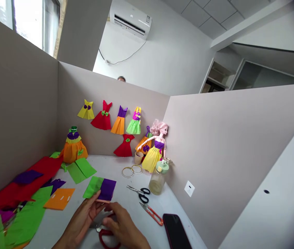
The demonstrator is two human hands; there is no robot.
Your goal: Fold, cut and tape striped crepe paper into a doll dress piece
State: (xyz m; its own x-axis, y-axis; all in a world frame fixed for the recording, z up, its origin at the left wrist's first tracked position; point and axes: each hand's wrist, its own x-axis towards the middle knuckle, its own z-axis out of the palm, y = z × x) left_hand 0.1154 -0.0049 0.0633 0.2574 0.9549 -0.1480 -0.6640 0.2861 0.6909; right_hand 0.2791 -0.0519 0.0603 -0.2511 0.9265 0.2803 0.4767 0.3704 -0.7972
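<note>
My left hand [86, 214] pinches a flat green-and-purple piece [108, 188] by its lower edge, thumb on top. It looks like thin fabric or crepe paper, with a pale pinkish strip showing along the bottom. Just to the right, my right hand [123, 224] is curled around the handles of red-handled scissors [107, 234], low over the table. Their blades point left and partly disappear behind my left hand. Some of the right fingers' grip on the handle is hidden.
Black-handled scissors [143, 195], orange thread snips [152, 214], a phone [177, 232] and a lidded jar [157, 181] stand or lie to the right. Coloured sheets [30, 207] cover the left. A doll [157, 145] leans near the corner; small dresses [102, 117] hang on the partition.
</note>
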